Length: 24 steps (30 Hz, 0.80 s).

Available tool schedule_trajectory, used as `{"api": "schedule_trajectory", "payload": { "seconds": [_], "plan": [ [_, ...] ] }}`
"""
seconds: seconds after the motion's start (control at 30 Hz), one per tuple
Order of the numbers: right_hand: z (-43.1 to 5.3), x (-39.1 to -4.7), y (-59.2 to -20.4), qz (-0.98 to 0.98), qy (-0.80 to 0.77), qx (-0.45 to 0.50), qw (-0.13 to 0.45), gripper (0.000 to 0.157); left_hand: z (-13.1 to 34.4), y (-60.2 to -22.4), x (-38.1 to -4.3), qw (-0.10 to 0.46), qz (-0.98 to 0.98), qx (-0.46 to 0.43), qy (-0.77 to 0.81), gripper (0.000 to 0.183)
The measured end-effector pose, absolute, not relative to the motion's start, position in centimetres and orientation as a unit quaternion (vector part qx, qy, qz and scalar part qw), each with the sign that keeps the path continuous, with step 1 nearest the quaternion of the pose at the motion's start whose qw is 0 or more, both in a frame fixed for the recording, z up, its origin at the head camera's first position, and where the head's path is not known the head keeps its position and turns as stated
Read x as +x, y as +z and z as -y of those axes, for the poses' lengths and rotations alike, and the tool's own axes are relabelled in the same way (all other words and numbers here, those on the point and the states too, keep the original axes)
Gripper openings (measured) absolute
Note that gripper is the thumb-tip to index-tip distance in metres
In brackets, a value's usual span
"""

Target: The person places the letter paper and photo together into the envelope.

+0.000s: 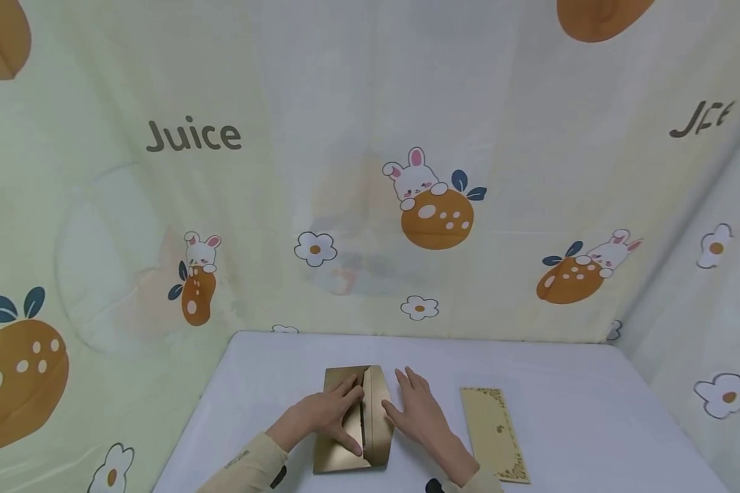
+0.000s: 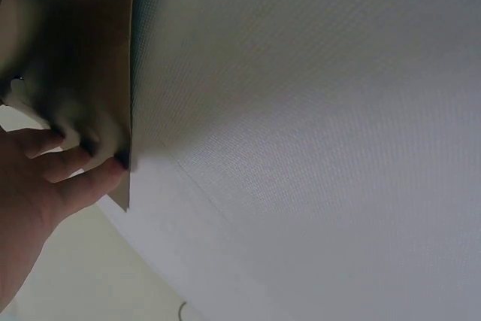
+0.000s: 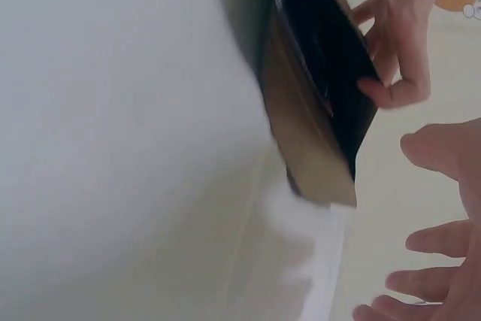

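A gold envelope (image 1: 379,418) lies on the white table with its flap folded out to the right. Its mouth is a narrow dark slit in the head view; the right wrist view shows its black inside (image 3: 327,43). My left hand (image 1: 329,414) lies over the envelope's front, thumb and fingertips hooked on the mouth's edge and holding it apart. In the left wrist view several fingers (image 2: 90,182) touch the gold panel. My right hand (image 1: 419,414) hovers just right of the flap, fingers spread, holding nothing. Whether its thumb touches the flap I cannot tell.
A cream card (image 1: 490,428) with ornate brown corner patterns lies right of my right hand, partly under the forearm in view. A printed curtain (image 1: 345,171) with rabbits, oranges and flowers surrounds the white table (image 1: 567,411).
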State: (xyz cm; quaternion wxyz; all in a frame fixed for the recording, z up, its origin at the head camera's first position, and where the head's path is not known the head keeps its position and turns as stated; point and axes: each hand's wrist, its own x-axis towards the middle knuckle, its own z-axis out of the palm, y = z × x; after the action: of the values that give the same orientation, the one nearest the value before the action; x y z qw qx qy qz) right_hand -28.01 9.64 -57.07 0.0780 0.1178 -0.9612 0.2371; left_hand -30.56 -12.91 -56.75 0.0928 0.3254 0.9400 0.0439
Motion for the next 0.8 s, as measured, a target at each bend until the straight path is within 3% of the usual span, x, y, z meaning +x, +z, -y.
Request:
{"api": "schedule_trajectory", "payload": {
  "seconds": [0.47,0.8],
  "plan": [
    [-16.1,-27.2,-58.8,0.967,0.182,0.097,0.148,0.073,12.7,-56.4,-30.6,0.106,-0.939,0.322,0.062,0.098],
    [-23.8,-25.2,-59.7,0.976,0.206,0.024,0.07,0.083,12.7,-56.4,-30.3,0.117,-0.94,0.315,0.058,0.097]
  ]
}}
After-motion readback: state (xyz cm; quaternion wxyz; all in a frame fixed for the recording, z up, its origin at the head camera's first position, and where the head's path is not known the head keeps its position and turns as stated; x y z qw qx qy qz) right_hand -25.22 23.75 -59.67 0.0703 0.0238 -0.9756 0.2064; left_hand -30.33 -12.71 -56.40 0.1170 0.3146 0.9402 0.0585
